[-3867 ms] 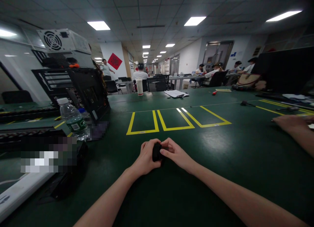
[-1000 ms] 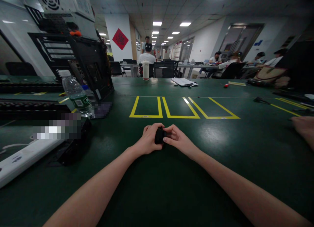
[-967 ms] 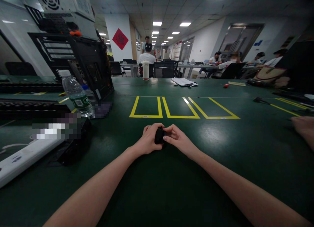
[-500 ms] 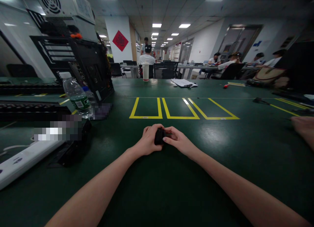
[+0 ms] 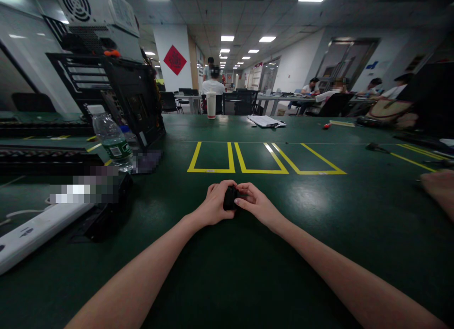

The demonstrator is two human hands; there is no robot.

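A small dark block-like object (image 5: 230,198) sits in my left hand (image 5: 213,207), whose fingers and thumb wrap around it from the left. Its exact kind cannot be made out. My right hand (image 5: 256,202) is at the object's right side, with thumb and fingers closed in a pinch. Something thin and dark shows between those fingers, too small to name. Both hands are low over the green table (image 5: 227,272), just in front of the yellow tape outlines (image 5: 264,172).
On the left stand a water bottle (image 5: 115,146), an opened black computer case (image 5: 131,97) and a white power strip (image 5: 42,229). Farther back are a white cup (image 5: 211,105) and a clipboard with papers (image 5: 266,121). Another person's hand (image 5: 440,187) rests at the right edge.
The right thumb and fingers have shifted very slightly at the dark object. My left hand keeps its hold in the same spot.
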